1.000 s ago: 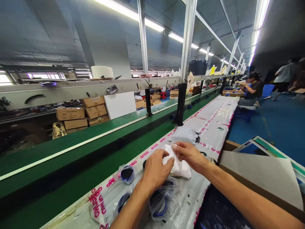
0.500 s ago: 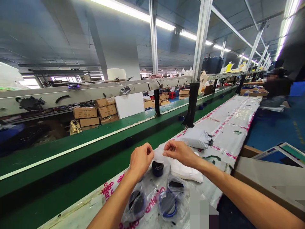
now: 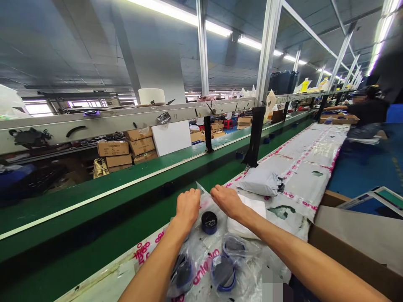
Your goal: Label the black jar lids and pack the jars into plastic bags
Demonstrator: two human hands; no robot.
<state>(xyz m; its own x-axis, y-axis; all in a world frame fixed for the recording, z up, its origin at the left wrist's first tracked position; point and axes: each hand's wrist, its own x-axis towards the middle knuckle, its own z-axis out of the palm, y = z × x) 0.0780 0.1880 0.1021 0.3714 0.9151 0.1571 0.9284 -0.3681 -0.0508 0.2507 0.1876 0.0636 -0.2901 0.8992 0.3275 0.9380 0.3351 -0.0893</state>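
A thin clear plastic bag (image 3: 204, 193) stretches between my two hands, its upper corner standing up in the gap. My left hand (image 3: 189, 206) is closed on one side of it, knuckles up. On the other side my right hand (image 3: 227, 200) is closed too. Just below them, a round dark-blue item with a black top (image 3: 209, 222) rests on the bench without a bag. Nearer me lie similar round items wrapped in clear plastic: one (image 3: 224, 272) at the front, one (image 3: 234, 246) behind it, and another (image 3: 181, 272) partly hidden by my left forearm.
A white stack of flat sheets or bags (image 3: 252, 214) lies beside my right wrist, with a white plastic package (image 3: 260, 182) beyond. Left of the bench (image 3: 292, 167) runs a green conveyor (image 3: 126, 205). A cardboard box (image 3: 355, 235) stands right. Farther along sits a person (image 3: 367, 111).
My fingers have gone from a pinch to closed fists on the plastic bag, and my hands have come slightly closer together. More of the dark-blue item's top now shows.
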